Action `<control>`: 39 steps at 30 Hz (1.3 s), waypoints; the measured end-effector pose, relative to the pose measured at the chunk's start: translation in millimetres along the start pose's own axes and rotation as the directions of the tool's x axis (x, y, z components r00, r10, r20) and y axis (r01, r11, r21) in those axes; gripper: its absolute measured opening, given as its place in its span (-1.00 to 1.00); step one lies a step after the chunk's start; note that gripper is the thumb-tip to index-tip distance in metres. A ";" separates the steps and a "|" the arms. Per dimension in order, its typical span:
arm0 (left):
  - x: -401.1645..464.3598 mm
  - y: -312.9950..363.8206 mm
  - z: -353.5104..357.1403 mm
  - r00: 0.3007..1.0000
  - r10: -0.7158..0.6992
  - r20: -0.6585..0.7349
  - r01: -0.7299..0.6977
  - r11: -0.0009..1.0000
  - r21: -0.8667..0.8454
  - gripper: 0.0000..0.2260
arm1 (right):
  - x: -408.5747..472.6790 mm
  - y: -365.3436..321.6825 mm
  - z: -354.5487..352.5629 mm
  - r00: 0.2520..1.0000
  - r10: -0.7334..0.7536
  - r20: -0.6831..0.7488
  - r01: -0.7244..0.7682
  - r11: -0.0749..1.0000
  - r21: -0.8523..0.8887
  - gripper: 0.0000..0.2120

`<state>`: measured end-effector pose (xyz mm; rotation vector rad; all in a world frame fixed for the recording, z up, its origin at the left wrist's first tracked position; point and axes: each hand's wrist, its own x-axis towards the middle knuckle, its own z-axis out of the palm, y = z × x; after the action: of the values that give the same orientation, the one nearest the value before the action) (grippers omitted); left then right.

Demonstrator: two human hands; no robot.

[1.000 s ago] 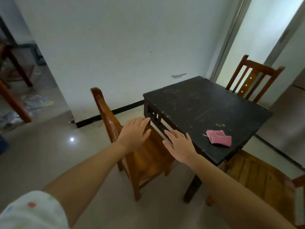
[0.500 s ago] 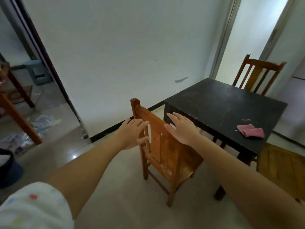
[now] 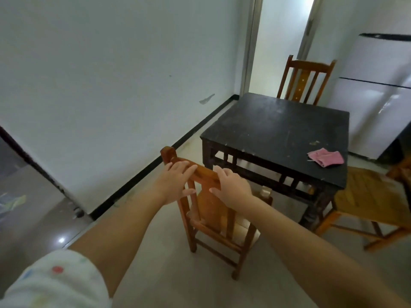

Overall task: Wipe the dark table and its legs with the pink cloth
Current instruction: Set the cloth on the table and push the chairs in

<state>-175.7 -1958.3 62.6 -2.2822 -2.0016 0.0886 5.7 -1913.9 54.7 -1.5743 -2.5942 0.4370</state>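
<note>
**Both hands on the chair back, cloth waiting on the counter**

The square dark counter (image 3: 278,127) has a matte, scuffed top with pale scratches and a carved open-fret apron. In front of it stands a glossy orange-brown wooden chair (image 3: 213,210) with a slatted back. The left hand (image 3: 175,185) and right hand (image 3: 233,187) each wrap the top rail, fingers over, thumbs beneath. The pink cloth (image 3: 325,157), crumpled and ribbed, lies near the counter's right front corner, well apart from either grip.
</note>
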 end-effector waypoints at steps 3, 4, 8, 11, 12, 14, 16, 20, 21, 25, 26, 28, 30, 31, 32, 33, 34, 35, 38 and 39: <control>24.1 -15.9 12.2 0.996 0.091 0.019 -0.091 0.996 -0.010 -0.39 | 0.9 7.9 20.7 0.994 0.066 -0.091 -0.074 0.993 -0.089 -0.43; 31.4 -18.8 15.2 0.992 0.121 0.031 -0.121 0.993 -0.014 -0.40 | -1.1 11.6 25.2 0.986 0.075 -0.150 -0.091 0.990 -0.105 -0.48; 65.4 -39.2 30.1 0.982 0.180 0.063 -0.175 0.981 -0.086 -0.47 | -1.3 7.3 37.3 0.937 0.173 -0.303 -0.210 0.973 -0.096 -0.64; 86.5 -53.3 38.0 0.958 0.277 0.069 -0.266 0.955 -0.132 -0.60 | -0.3 5.3 39.6 0.902 0.255 -0.347 -0.297 0.952 -0.073 -0.65; 90.3 -55.9 40.5 0.950 0.308 0.052 -0.299 0.944 -0.138 -0.65 | -1.6 6.9 39.2 0.894 0.272 -0.355 -0.313 0.948 -0.062 -0.65; 97.4 -57.8 45.6 0.936 0.351 0.006 -0.345 0.925 -0.159 -0.68 | -2.9 11.8 36.7 0.876 0.297 -0.380 -0.340 0.939 -0.049 -0.66; 105.3 -55.9 48.4 0.928 0.371 -0.009 -0.368 0.916 -0.162 -0.68 | -0.4 15.1 33.4 0.864 0.326 -0.384 -0.370 0.928 -0.044 -0.67; 130.2 -47.4 45.8 0.932 0.362 -0.012 -0.359 0.918 -0.166 -0.68 | 15.0 28.5 23.6 0.862 0.354 -0.363 -0.396 0.917 -0.047 -0.68; 138.3 -45.1 45.5 0.932 0.362 -0.012 -0.358 0.917 -0.175 -0.68 | 19.8 34.4 20.3 0.865 0.354 -0.356 -0.398 0.916 -0.054 -0.68; 176.1 -37.1 46.7 0.932 0.362 -0.017 -0.358 0.913 -0.196 -0.67 | 46.2 62.9 7.6 0.876 0.346 -0.337 -0.389 0.919 -0.067 -0.67; 186.8 -35.4 46.9 0.934 0.356 -0.025 -0.354 0.915 -0.195 -0.66 | 54.6 71.0 4.6 0.878 0.337 -0.340 -0.382 0.921 -0.074 -0.66; 205.1 -32.4 46.2 0.942 0.335 -0.033 -0.334 0.920 -0.202 -0.66 | 70.5 86.5 -0.2 0.889 0.316 -0.332 -0.365 0.926 -0.098 -0.64; 222.6 -29.0 46.7 0.948 0.314 -0.051 -0.318 0.924 -0.211 -0.66 | 85.7 102.0 -5.7 0.902 0.295 -0.316 -0.348 0.929 -0.125 -0.62; 230.2 -26.5 46.9 0.950 0.307 -0.059 -0.312 0.926 -0.213 -0.66 | 92.0 109.6 -8.6 0.906 0.288 -0.311 -0.342 0.930 -0.134 -0.61; 237.4 -23.3 47.2 0.951 0.303 -0.064 -0.310 0.927 -0.213 -0.65 | 97.5 117.5 -11.2 0.908 0.286 -0.306 -0.339 0.931 -0.136 -0.61; 244.2 -20.3 47.4 0.950 0.305 -0.070 -0.313 0.927 -0.208 -0.65 | 102.1 125.1 -13.6 0.908 0.285 -0.306 -0.338 0.932 -0.133 -0.62; 250.4 -17.6 48.2 0.948 0.310 -0.066 -0.317 0.927 -0.202 -0.64 | 106.4 131.8 -15.2 0.907 0.287 -0.309 -0.337 0.933 -0.125 -0.63; 255.9 -15.6 48.7 0.947 0.316 -0.056 -0.321 0.926 -0.199 -0.63 | 109.7 137.1 -16.2 0.905 0.288 -0.314 -0.338 0.934 -0.117 -0.63; 271.4 -14.1 49.3 0.949 0.313 -0.037 -0.314 0.929 -0.197 -0.62 | 120.4 146.5 -17.9 0.904 0.276 -0.325 -0.330 0.936 -0.122 -0.63; 274.9 -14.5 49.8 0.951 0.306 -0.039 -0.307 0.930 -0.200 -0.62 | 123.3 147.6 -18.5 0.908 0.267 -0.322 -0.321 0.939 -0.126 -0.63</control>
<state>-159.3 -1682.1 21.8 -2.7035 -1.7027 -0.1066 78.0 -1738.0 21.0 -1.9290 -2.2249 -0.0252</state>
